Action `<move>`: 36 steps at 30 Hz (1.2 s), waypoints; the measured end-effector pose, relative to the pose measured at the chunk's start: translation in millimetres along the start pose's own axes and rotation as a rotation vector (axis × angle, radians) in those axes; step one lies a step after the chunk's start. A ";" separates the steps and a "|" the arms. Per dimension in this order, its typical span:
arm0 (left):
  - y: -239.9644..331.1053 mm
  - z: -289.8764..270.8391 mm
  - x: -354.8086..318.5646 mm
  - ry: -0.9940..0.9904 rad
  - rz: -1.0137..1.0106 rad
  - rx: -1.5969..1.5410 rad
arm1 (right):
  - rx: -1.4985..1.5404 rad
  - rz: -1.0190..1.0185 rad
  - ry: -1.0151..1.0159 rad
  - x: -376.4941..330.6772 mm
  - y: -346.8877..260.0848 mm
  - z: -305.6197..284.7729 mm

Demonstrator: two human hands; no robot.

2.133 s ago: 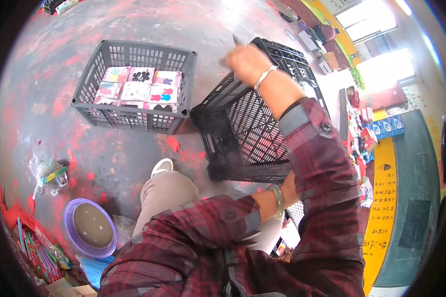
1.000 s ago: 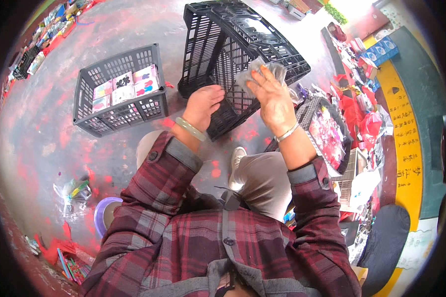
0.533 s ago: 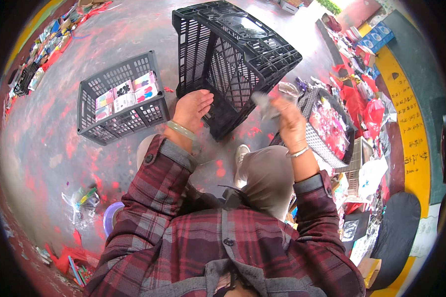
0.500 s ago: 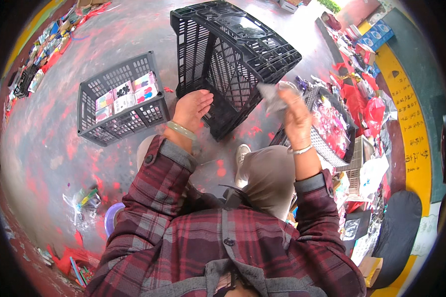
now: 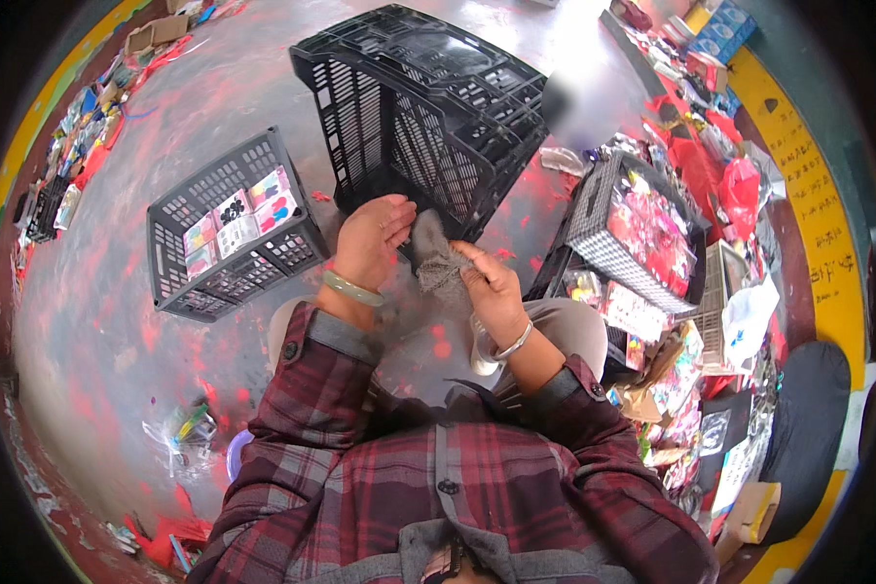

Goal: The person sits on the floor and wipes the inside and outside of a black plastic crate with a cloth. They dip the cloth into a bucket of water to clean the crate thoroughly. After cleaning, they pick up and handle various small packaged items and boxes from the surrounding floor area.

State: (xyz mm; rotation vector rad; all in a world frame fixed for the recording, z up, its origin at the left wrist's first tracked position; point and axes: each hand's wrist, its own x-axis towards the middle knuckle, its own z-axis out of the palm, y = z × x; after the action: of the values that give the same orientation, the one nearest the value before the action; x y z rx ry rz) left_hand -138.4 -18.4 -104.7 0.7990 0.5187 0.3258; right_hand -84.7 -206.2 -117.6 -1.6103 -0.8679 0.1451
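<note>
A large black plastic crate (image 5: pixel 428 73) stands tipped on its side in front of me, its slotted inside facing my way. My right hand (image 5: pixel 493 292) pinches a crumpled grey rag (image 5: pixel 445 268), whose upper end lies against the crate's near lower edge. At the left of that edge is my left hand (image 5: pixel 365 243), palm turned inward. Its fingers are stretched and lightly curved, side by side, with no object seen in them; the thumb is hidden.
To the left, a grey crate (image 5: pixel 170 277) holds several colourful printed packs (image 5: pixel 253 214). A checked basket (image 5: pixel 594 219) full of red and pink items stands at the right, beside heaped goods. A clear plastic bag (image 5: pixel 180 433) lies at lower left.
My right hand has brought the rag down and left, from beside the crate to its near lower edge. The left hand stays near that edge. The whole view has shifted slightly.
</note>
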 end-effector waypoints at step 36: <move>2.8 -337.8 -306.6 1.158 0.295 0.879 | 0.515 0.904 -0.500 -18.3 8.1 7.8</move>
State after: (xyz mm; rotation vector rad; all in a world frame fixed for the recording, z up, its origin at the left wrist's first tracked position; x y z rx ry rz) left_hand -579.8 41.6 -202.7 1.5192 1.7081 0.8720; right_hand -98.3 -210.8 -133.6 -1.3694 -0.3421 1.3384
